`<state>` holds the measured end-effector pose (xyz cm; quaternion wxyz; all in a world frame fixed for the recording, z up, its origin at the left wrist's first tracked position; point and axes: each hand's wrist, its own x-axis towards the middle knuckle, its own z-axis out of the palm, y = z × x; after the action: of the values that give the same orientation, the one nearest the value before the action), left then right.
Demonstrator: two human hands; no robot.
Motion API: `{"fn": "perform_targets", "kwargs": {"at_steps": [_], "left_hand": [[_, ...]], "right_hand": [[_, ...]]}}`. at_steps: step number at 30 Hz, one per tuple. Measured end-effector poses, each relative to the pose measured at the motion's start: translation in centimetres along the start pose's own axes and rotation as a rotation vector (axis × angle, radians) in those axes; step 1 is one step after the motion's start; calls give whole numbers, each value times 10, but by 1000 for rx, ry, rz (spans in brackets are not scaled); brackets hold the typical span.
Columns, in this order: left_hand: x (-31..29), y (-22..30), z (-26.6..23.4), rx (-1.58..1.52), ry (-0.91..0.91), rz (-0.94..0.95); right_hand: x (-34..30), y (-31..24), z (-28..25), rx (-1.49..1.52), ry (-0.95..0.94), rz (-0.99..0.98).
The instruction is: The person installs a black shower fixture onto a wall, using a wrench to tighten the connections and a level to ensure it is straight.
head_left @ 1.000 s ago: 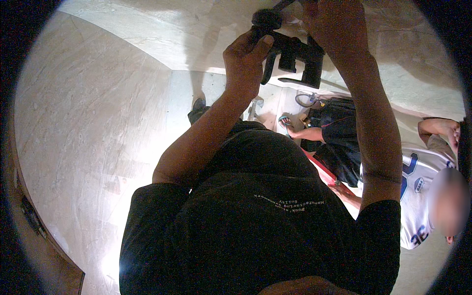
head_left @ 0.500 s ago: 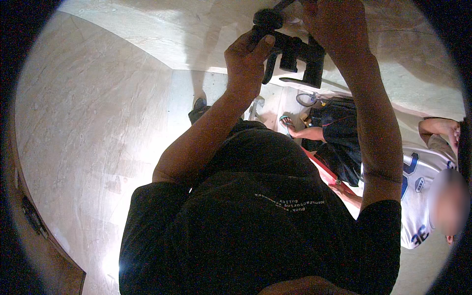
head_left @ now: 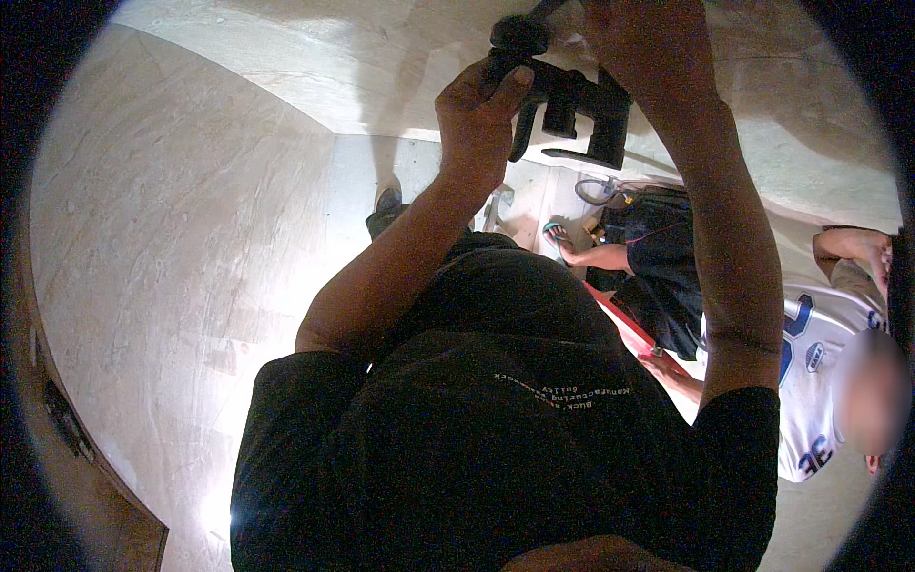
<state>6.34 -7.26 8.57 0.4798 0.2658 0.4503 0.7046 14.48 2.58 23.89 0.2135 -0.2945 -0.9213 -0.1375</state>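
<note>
Left hand (head_left: 474,124) raised before me, I grip one end of a black fitting (head_left: 567,91) shaped much like a tap, my thumb bent over it and my other fingers mostly hidden behind. Its round knob (head_left: 519,35) sits just beyond my thumb. The fitting shows against the marbled front wall (head_left: 419,57), crossing that wall's lower edge in view, to the right of the corner where it meets the left wall (head_left: 191,191); whether it touches the wall I cannot tell. My right hand (head_left: 653,48) is at the top, near the fitting's far end, too dark for me to tell whether its fingers are spread or pinching something. A dark bar (head_left: 546,8) runs between it and the knob.

Below, my shoe (head_left: 386,202) stands on the pale floor (head_left: 372,157), near that corner. Farther right, under the front wall's lower edge, lies a looped hose (head_left: 589,195). Near a co-worker's sandalled foot (head_left: 564,244) is a tan piece (head_left: 597,234), too small for me to tell whether it is a box or holds anything. The co-worker's hand (head_left: 667,372) is at a long red thing (head_left: 624,319).
</note>
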Motion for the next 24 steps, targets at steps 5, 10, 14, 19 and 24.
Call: {"fn": "perform_targets", "kwargs": {"at_steps": [5, 10, 14, 19, 24], "left_hand": [[2, -6, -2, -71, -10, 12], [-1, 1, 1, -123, -12, 38], [-1, 3, -1, 1, -12, 29], [1, 2, -3, 58, -34, 49], [5, -9, -8, 127, -58, 186]], "right_hand": [[5, -3, -2, -26, -23, -26], [6, -2, -1, -14, -48, -14], [6, -7, -1, -2, 17, -32], [9, -5, -1, -28, -44, -44], [11, -9, 1, -24, -42, -32]]}}
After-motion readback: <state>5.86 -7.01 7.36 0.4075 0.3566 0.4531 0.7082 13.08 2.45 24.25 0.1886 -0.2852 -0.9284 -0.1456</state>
